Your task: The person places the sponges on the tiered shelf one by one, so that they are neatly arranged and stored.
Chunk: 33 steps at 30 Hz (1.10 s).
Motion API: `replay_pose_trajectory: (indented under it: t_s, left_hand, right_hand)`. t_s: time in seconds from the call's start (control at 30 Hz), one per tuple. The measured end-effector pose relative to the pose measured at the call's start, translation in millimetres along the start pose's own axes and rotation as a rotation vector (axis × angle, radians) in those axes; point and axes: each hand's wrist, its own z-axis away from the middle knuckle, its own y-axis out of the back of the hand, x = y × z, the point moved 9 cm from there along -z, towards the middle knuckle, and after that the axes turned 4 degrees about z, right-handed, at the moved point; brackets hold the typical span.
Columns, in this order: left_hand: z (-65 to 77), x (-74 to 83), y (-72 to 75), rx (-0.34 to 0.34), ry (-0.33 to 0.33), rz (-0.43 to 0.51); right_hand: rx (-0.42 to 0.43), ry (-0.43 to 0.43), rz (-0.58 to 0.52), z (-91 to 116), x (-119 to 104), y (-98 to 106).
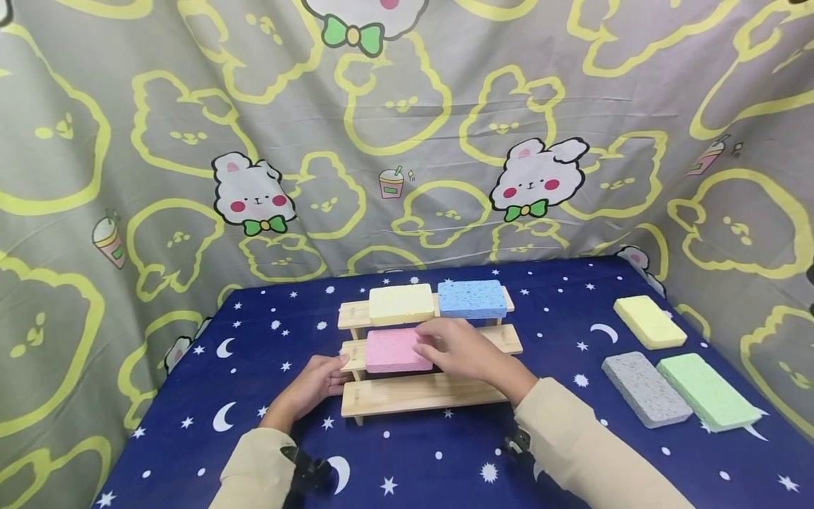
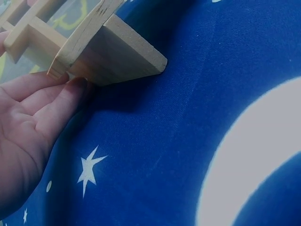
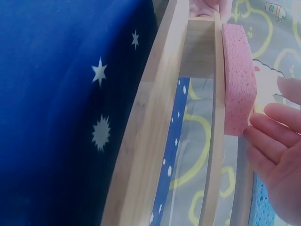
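A three-tier wooden rack [image 1: 420,397] stands on the dark blue cloth. On its middle tier lies a pink sponge [image 1: 394,351], toward the left end. My right hand [image 1: 461,350] is at the sponge's right end; in the right wrist view the fingers [image 3: 270,136] reach its near corner, extended, with the thumb apart. My left hand [image 1: 318,382] holds the rack's left side, thumb on the middle tier's end and fingers lower down by the bottom tier [image 2: 89,42]. A pale yellow sponge [image 1: 400,304] and a blue sponge [image 1: 472,299] lie side by side on the top tier.
To the right on the cloth lie a yellow sponge [image 1: 649,322], a grey sponge [image 1: 646,390] and a green sponge [image 1: 709,392], the grey and green ones side by side. A grey patterned curtain [image 1: 439,92] hangs behind and around the table.
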Motion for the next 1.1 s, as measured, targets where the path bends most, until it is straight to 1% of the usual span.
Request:
replay_pose_trajectory:
  t_s: [0.23,0.4,0.6,0.83,1.1]
  left_hand:
    - [-1.6,-1.8,1.9,0.0,0.009,0.002]
    - [-2.8,0.4,2.1,0.0,0.011,-0.002]
    - [-4.0,-0.9,2.4,0.003,0.01,0.01]
    - [-2.2,-1.2,4.0,0.026,0.018,0.001]
    - [-0.9,-2.8,4.9,0.028,0.021,0.006]
  right_hand:
    - [0.004,-0.08,-0.034,16,12,6]
    - [0.037,-0.086,-0.02,25,19,14]
    - [0.066,-0.111,0.007,37,31,19]
    - [0.106,-0.1,0.037,53,45,27]
    - [0.122,-0.154,0.053,78,68,38]
